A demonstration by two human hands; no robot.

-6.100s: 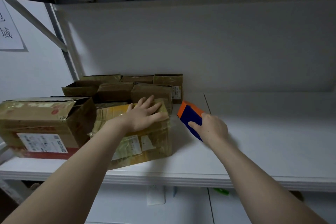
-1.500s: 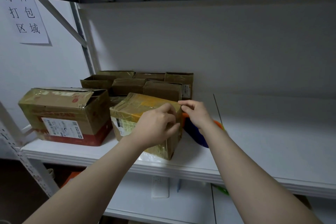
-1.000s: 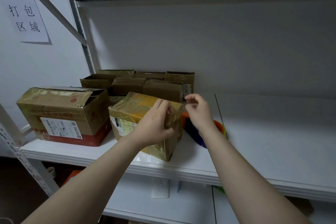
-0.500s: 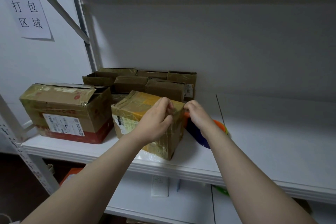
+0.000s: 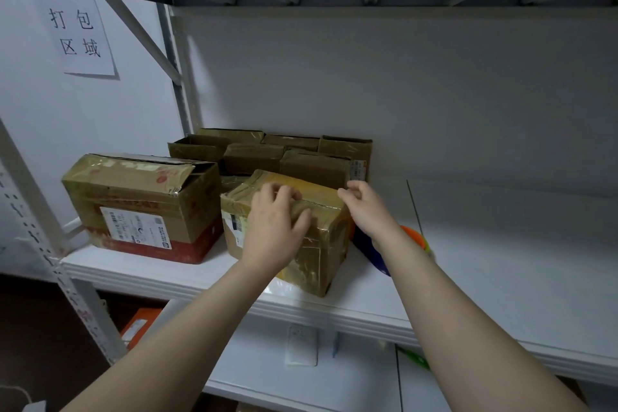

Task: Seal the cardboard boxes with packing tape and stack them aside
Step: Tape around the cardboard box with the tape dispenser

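A small cardboard box, wrapped in glossy tape, sits near the front edge of the white shelf. My left hand grips its near top corner, fingers curled over the top seam and thumb on the front face. My right hand hovers at the box's far right top edge with fingertips pinched together; no tape shows between them. The orange and blue tape dispenser lies on the shelf just right of the box, mostly hidden behind my right forearm.
A larger taped box with a shipping label stands to the left. Several open boxes are piled against the back wall. A steel post and a paper sign are at the left. The shelf stretches bare to the right.
My left hand slid from the box's right top edge toward its near corner. My right hand lifted slightly and stays pinched at the far right edge. The dispenser has lain on the shelf throughout.
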